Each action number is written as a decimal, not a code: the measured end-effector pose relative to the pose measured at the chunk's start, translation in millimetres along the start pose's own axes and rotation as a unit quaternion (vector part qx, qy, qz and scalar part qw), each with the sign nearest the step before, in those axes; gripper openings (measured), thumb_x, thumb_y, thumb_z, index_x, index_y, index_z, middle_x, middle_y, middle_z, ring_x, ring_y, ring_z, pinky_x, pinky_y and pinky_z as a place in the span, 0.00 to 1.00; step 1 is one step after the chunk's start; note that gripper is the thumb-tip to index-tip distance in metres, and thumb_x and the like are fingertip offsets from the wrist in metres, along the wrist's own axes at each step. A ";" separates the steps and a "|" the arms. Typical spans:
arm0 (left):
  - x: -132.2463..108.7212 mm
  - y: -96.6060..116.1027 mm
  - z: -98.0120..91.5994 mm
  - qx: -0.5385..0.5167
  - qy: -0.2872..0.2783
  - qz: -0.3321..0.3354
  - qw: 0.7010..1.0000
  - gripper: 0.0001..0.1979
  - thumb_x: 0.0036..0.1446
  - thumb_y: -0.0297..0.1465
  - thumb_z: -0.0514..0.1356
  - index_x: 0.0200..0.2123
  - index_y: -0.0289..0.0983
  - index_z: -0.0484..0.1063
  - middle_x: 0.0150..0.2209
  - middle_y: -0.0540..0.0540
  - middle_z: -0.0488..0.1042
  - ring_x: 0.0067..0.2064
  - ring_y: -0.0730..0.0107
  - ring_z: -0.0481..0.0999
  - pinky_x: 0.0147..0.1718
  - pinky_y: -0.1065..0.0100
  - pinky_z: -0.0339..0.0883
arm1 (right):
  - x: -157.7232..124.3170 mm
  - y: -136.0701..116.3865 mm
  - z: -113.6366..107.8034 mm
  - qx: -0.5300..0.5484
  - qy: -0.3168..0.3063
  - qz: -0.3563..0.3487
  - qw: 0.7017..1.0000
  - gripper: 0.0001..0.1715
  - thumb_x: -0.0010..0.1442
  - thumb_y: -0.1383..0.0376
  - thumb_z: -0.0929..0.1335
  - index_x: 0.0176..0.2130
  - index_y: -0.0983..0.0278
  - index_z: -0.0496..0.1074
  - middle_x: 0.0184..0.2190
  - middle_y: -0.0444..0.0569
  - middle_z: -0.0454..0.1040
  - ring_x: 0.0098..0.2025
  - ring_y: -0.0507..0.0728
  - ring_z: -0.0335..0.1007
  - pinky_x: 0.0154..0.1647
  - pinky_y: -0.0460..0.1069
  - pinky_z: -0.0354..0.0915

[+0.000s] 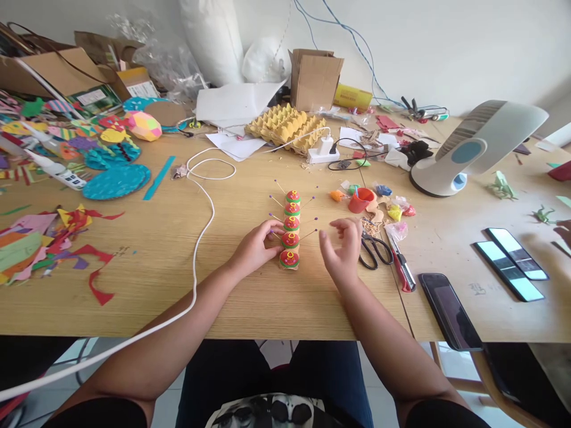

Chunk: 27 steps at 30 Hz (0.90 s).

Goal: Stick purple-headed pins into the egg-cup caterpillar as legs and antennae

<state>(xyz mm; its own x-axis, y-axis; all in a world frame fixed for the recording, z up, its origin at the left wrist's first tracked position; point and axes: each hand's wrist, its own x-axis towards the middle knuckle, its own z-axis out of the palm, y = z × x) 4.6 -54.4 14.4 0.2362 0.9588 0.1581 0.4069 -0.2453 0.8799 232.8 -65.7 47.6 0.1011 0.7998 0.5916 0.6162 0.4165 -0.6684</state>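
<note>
Right now, close to the near edge of the pale wooden surface (178,285), the person's two bare arms reach in. The left hand (255,248) has its grip half curled, with the fingertips against the left side of a little row of round red, green and yellow painted bumps (291,229). I cannot tell if those fingertips pinch one of the thin pins with purple heads (270,197) or only touch the row. The right hand (341,252) is just beside the row on the other side and does not touch it. Its grip is wide open and holds nothing. The row lies in the middle of the surface, between the two hands, and points away from the person.

I think the good way here is to go gently. Hold the row steady from the left, mind the sharp pins that poke out on both sides, and push only a little so the bumps sit in a line.

A bit to the right lie black-handled scissors (375,248) and a red craft knife (404,267). Farther back are a small red cup (362,199), a yellow cardboard egg tray (285,125) and a big white fan (477,148).
</note>
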 end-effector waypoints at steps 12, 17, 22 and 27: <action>-7.6 14.7 -9.6 -0.026 0.206 0.029 0.978 0.24 0.44 0.20 0.56 0.47 0.41 0.66 0.43 0.47 0.73 0.38 0.68 0.68 0.31 0.69 0.62 | -20.2 -23.3 -1.7 -0.227 -0.292 -0.170 0.913 0.32 0.51 0.49 0.77 0.52 0.58 0.73 0.51 0.56 0.68 0.50 0.66 0.60 0.50 0.59 0.57; -5.7 9.8 -9.8 -0.058 0.268 0.061 0.960 0.24 0.43 0.20 0.58 0.46 0.40 0.66 0.42 0.47 0.73 0.36 0.71 0.66 0.28 0.72 0.58 | -19.8 -26.0 -2.0 -0.248 -0.307 -0.158 0.905 0.23 0.57 0.51 0.74 0.49 0.58 0.73 0.49 0.54 0.68 0.50 0.64 0.60 0.48 0.57 0.56; -4.7 7.9 -9.7 -0.063 0.278 0.087 0.955 0.24 0.44 0.19 0.59 0.46 0.40 0.67 0.41 0.47 0.74 0.34 0.73 0.65 0.27 0.73 0.58 | -17.0 -23.2 4.2 -0.246 -0.305 -0.135 0.910 0.23 0.60 0.51 0.72 0.51 0.56 0.73 0.48 0.53 0.68 0.50 0.63 0.60 0.48 0.56 0.56; -11.6 15.9 -9.7 -0.034 0.261 0.109 0.959 0.16 0.52 0.24 0.59 0.45 0.39 0.68 0.40 0.47 0.73 0.35 0.72 0.67 0.30 0.72 0.61 | -13.5 -19.3 12.9 -0.249 -0.277 -0.114 0.921 0.23 0.62 0.49 0.70 0.53 0.56 0.72 0.47 0.52 0.69 0.49 0.62 0.61 0.46 0.55 0.56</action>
<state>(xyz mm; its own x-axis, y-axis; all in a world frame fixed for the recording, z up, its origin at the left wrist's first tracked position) -0.3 -68.0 30.9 -0.1708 0.8312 0.5292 0.3355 -0.4559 0.8244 209.5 -79.0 46.7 -0.4037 0.8719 0.2770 0.8684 0.4605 -0.1838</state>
